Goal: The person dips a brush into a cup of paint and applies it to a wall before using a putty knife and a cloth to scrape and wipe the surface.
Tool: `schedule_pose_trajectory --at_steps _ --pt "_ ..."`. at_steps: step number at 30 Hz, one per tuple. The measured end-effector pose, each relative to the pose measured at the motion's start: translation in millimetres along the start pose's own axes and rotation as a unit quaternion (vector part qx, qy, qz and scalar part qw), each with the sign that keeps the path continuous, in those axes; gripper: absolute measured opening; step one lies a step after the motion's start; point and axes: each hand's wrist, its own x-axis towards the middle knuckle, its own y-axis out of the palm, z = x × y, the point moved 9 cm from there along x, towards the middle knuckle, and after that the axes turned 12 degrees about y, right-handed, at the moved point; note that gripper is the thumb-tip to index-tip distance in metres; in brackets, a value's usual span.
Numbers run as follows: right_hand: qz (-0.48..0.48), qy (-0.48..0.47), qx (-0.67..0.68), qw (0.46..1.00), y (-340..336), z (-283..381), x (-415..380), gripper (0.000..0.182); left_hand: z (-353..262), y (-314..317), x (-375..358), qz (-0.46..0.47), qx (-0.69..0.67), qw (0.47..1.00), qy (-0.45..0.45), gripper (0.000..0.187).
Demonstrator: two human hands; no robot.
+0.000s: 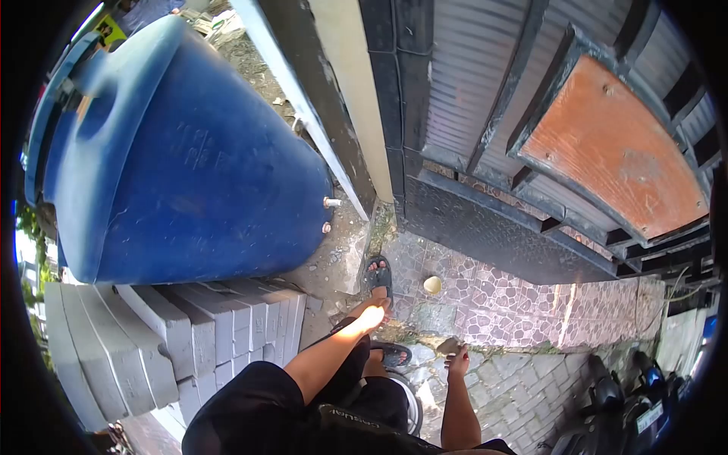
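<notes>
My right hand [456, 362] is closed around a small flat grey-brown piece [447, 346] and holds it out over the paving. I cannot tell its exact kind. In front of my sandalled foot, bright sunlight washes out my left hand [371, 316], so its fingers do not show clearly. A pale yellowish round object [432, 285] lies on the patterned tiles [500, 299], ahead of both hands. Below my right hand, part of a white round rim [414, 406] shows beside my dark clothing. My black sandals [379, 277] stand near the seam between tiles and paving.
On the left a large blue tank [212, 167] stands behind stacked pale blocks [220, 318]. A dark metal gate [485, 220] with an orange wooden panel [607, 144] fills the upper right. Motorcycles [607, 406] are parked at lower right on the grey pavers [508, 387].
</notes>
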Motion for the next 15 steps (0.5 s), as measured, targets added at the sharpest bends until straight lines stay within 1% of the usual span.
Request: schedule_pose_trajectory --at_steps 1,3,4,5,7,8,9,10,11,12,13,15 --pt "0.031 0.028 0.032 0.999 -1 8 -26 0.055 -10 -1 -17 0.014 -0.022 1.000 0.007 0.047" --pt "0.061 0.022 0.045 0.997 -2 18 -43 0.056 -45 -23 -40 -0.047 -0.068 0.995 0.052 0.036" --pt "0.085 0.032 0.065 0.994 -1 14 -52 0.056 -75 -28 -57 -0.040 -0.128 0.988 0.075 0.034" --pt "0.091 0.030 0.067 0.993 2 15 -58 0.056 -77 -43 -56 -0.049 -0.155 0.980 0.115 0.031" --pt "0.129 -0.013 0.086 0.988 10 27 -77 0.057 -118 -61 -82 -0.077 -0.165 0.980 0.077 0.028" --pt "0.133 -0.009 0.096 0.986 14 31 -87 0.049 -136 -72 -88 -0.085 -0.163 0.978 0.097 0.028" --pt "0.136 -0.012 0.104 0.985 22 40 -103 0.049 -156 -81 -89 -0.090 -0.161 0.976 0.119 0.028" --pt "0.150 -0.035 0.109 0.982 31 52 -119 0.044 -183 -88 -94 -0.087 -0.164 0.972 0.142 0.028" --pt "0.161 -0.057 0.115 0.979 38 63 -135 0.039 -211 -92 -100 -0.077 -0.147 0.979 0.122 0.026" --pt "0.177 -0.052 0.130 0.974 48 73 -152 0.034 -240 -101 -98 -0.094 -0.152 0.970 0.167 0.025" --pt "0.173 -0.055 0.140 0.973 56 84 -164 0.034 -269 -110 -95 -0.111 -0.157 0.958 0.212 0.024" --pt "0.229 -0.090 0.157 0.956 81 107 -195 0.034 -333 -121 -90 -0.070 -0.159 0.930 0.323 0.025"
